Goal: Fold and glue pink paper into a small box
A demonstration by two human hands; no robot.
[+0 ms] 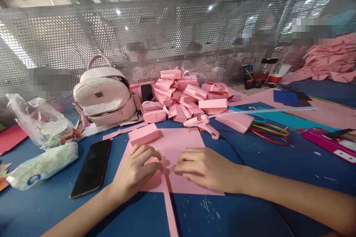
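A narrow pink paper strip runs from between my hands toward the table's near edge. My left hand has its fingers curled, with thumb and fingertips closed on the strip's far end. My right hand lies just right of the strip, fingers stretched over a pink paper sheet, holding nothing visible. Behind my left hand a folded pink paper box rests at the sheet's far left corner. A pink-and-white glue gun with a long clear glue stick lies beyond the sheet.
A pile of pink paper boxes stands at the back, beside a pale backpack. On the left lie a phone, a tissue pack and a plastic bag. A magenta power strip and coloured loops are on the right.
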